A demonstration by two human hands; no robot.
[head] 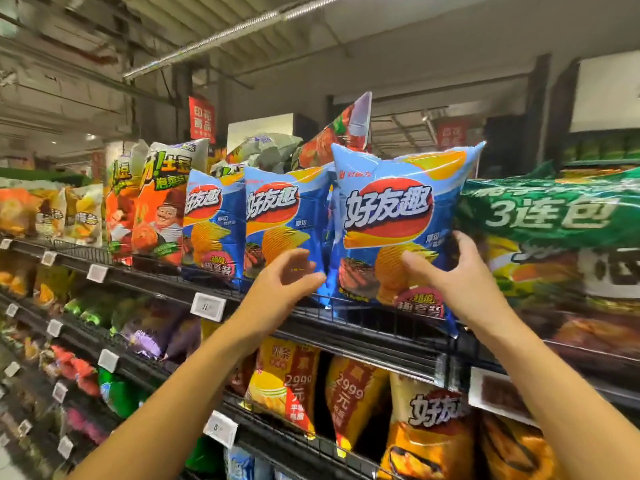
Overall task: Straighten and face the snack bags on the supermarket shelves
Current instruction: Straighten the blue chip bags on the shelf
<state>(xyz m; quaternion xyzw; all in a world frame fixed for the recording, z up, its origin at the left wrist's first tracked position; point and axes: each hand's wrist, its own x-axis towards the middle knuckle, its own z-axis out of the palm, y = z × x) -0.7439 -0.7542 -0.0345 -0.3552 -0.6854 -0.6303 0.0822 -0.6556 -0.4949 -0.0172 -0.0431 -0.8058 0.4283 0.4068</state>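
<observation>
Three blue chip bags stand upright in a row on the top shelf [346, 327]. The right blue bag [394, 216] faces me and sits furthest forward. My right hand [453, 275] grips its lower right edge, thumb across the front and fingers curled round the side. My left hand [280, 285] hovers with loosely curled fingers in front of the middle blue bag [277, 216], near its lower right corner, holding nothing. The left blue bag [211, 223] stands untouched beside it.
A large green multi-pack [554, 220] presses against the right blue bag. Orange bags [156, 216] stand to the left. More bags lean behind the row. Yellow and orange bags [426, 431] fill the shelf below. White price tags [207, 306] line the wire shelf fronts.
</observation>
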